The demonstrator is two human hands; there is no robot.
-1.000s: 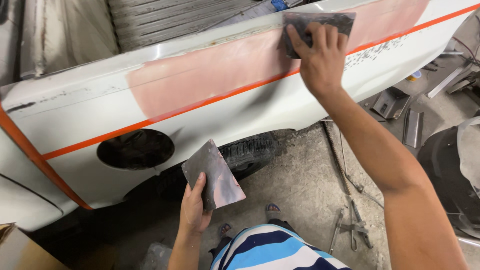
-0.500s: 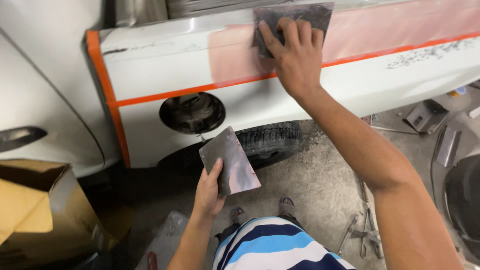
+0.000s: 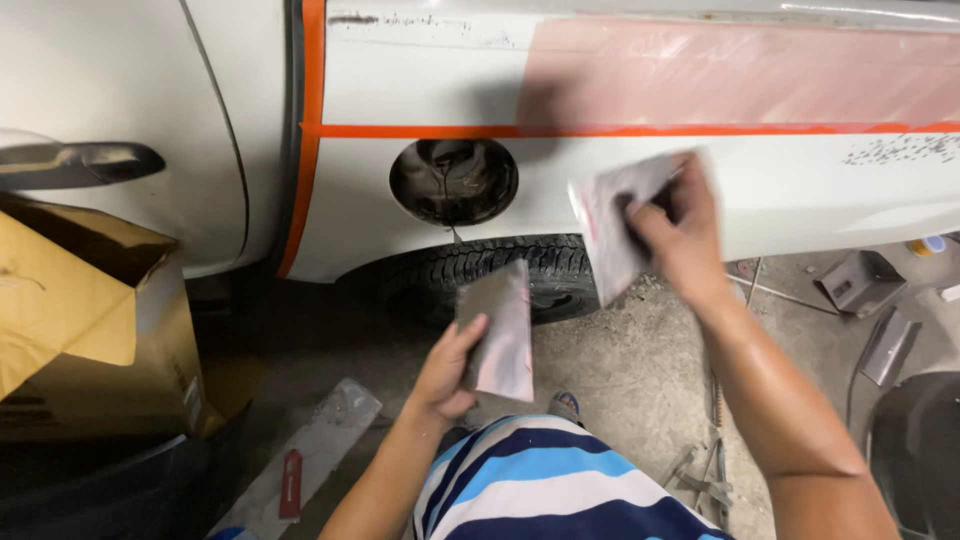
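Note:
My right hand [image 3: 682,235] grips a folded grey sanding sheet [image 3: 610,225], held off the white car panel [image 3: 640,190] just below the orange tape line [image 3: 600,130]; the hand is motion-blurred. Above the tape lies a pink filler patch [image 3: 740,75]. Lower down, my left hand [image 3: 450,370] holds a second grey sanding sheet [image 3: 500,330] upright in front of the tyre [image 3: 500,270]. An open round fuel filler hole [image 3: 453,180] sits in the panel between the two hands.
A brown cardboard box [image 3: 90,310] stands at the left under the door handle [image 3: 80,165]. Metal parts [image 3: 860,280] and tools lie on the concrete floor at right. A flat grey strip [image 3: 300,460] lies on the floor at lower left.
My right hand has come down off the pink patch with its sheet to below the tape line. The view has swung left, showing more of the door and box.

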